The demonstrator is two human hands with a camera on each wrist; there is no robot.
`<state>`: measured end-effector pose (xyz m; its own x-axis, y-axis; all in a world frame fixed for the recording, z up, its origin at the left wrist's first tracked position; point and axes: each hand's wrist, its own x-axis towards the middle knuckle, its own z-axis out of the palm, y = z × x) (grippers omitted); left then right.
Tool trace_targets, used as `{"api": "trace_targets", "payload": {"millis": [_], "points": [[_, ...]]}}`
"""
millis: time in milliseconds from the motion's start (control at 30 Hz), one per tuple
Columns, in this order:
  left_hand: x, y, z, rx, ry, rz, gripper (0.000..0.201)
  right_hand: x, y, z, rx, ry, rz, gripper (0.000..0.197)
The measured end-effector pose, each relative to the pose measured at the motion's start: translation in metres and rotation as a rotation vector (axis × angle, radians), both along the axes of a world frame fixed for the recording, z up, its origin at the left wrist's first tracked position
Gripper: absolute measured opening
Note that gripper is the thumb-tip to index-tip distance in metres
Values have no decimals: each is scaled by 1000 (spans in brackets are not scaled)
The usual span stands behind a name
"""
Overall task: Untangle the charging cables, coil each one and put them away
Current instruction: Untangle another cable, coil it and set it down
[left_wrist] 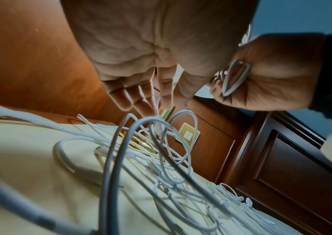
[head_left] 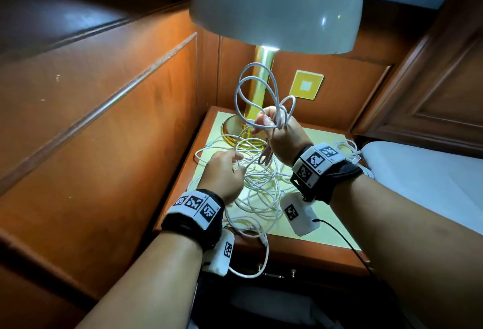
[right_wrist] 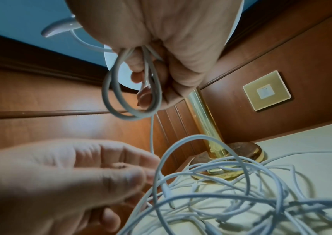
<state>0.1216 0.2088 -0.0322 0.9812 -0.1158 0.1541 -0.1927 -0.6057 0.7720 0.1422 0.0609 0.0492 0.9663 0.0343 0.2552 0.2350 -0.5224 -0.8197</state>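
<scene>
My right hand [head_left: 271, 122] is raised above the nightstand and grips a white charging cable [head_left: 280, 116] gathered into a few loops that stand up in front of the lamp stem. The right wrist view shows those loops [right_wrist: 109, 89] hanging from the closed fingers [right_wrist: 151, 76], with one thin strand running down to the pile. A tangle of several white cables [head_left: 257, 182] lies on the nightstand top [head_left: 321, 226]. My left hand [head_left: 239, 165] hovers over the tangle with fingers nearly straight [left_wrist: 147, 101], fingertips touching a strand [right_wrist: 152, 152].
A lamp with a brass stem [head_left: 264, 56] and wide white shade [head_left: 274, 1] stands at the back of the nightstand. More white cables [head_left: 347, 148] lie at its right rear corner beside the bed [head_left: 431, 179]. One cable [head_left: 266, 253] droops over the front edge above the drawer [head_left: 274, 273]. Wooden panelling rises on the left.
</scene>
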Motion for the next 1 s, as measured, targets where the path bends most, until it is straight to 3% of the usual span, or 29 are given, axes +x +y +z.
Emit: {"api": "trace_targets", "payload": {"millis": [200,333,433,567,733,867,933,1000], "points": [[0,1,3,-97,37,132,28,1,-1,10,125,-147,3,23],[-3,0,7,-164,25,110,31,-1,-4,16,264,-152,-61,20],[-5,-1,8,-118,0,124,14,-1,-4,19,330,-118,-78,19],[-7,0,12,-175,-44,106,10,-4,3,17,207,-52,33,11],[-11,-2,14,-87,40,65,20,-6,12,14,197,-12,75,25],[-3,5,5,-23,25,149,23,-3,4,21,171,119,-39,11],[0,7,4,-14,39,194,34,-10,2,27,167,42,-83,20],[2,9,5,-59,-9,224,51,-22,-2,33,226,-34,-53,13]]}}
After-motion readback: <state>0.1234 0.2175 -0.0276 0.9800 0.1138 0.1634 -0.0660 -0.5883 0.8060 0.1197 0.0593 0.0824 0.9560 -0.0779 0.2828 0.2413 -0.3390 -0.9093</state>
